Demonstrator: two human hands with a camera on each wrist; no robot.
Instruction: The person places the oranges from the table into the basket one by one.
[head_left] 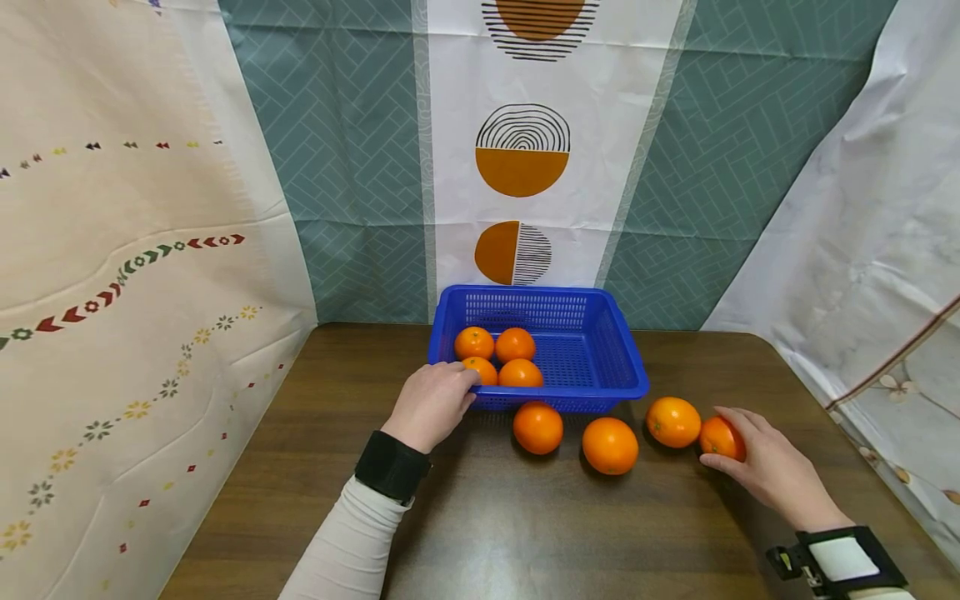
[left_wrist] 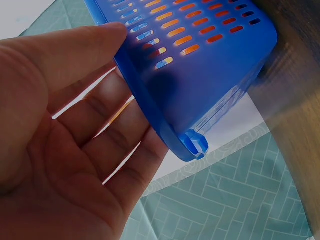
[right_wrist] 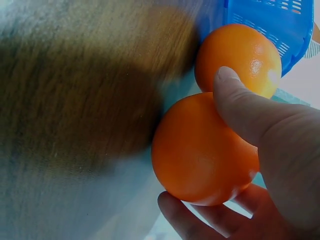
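Note:
My left hand (head_left: 433,404) grips the near left rim of a blue plastic basket (head_left: 626,354). In the left wrist view, the thumb lies against the outer side of the basket wall (left_wrist: 200,75), and the fingers reach over its rim. Several oranges (head_left: 521,373) sit in the left part of the basket. At the right, my right hand (head_left: 776,467) holds an orange (right_wrist: 200,155) between thumb and curled fingers, low over the table. Another orange (head_left: 673,422) lies right beside the held one, on its left.
Two more oranges, a left one (head_left: 537,427) and a right one (head_left: 610,446), lie on the brown wooden table (head_left: 525,533) in front of the basket. A patterned green and white cloth (head_left: 360,167) hangs behind it. Light cloths flank the table on both sides.

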